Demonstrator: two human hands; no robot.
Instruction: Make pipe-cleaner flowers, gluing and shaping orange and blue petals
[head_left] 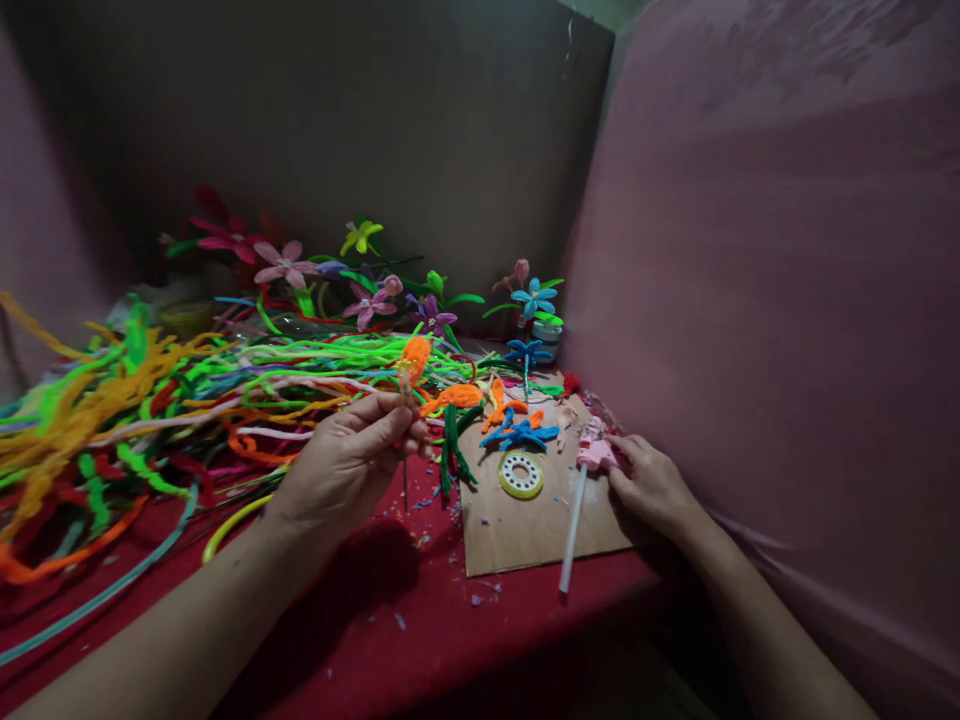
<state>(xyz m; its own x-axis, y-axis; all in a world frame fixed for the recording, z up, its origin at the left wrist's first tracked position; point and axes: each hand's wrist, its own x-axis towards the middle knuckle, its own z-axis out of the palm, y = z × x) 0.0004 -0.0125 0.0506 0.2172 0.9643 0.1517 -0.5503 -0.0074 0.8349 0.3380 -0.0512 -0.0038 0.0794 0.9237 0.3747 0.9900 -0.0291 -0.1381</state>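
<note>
My left hand [352,450] pinches a thin stem with orange fuzzy petals [416,360] and a small yellowish centre, above the middle of the table. One more orange petal [454,400] sticks out to the right of my fingertips. At the right, my right hand [654,485] has its fingers on a small pink glue gun [596,445]. A long whitish glue stick [575,530] juts from its rear toward me. Beneath the glue gun lies a cardboard sheet [540,545], with a yellow-rimmed tape roll [520,475] and blue fuzzy petals [521,432] on it.
Bundles of coloured pipe cleaners [135,400] cover the left of the red cloth [390,620]. Finished fuzzy flowers [285,265] stand along the dark back wall. Dark green leaf pieces [454,440] lie beside the cardboard. A pink wall [772,270] rises close on the right.
</note>
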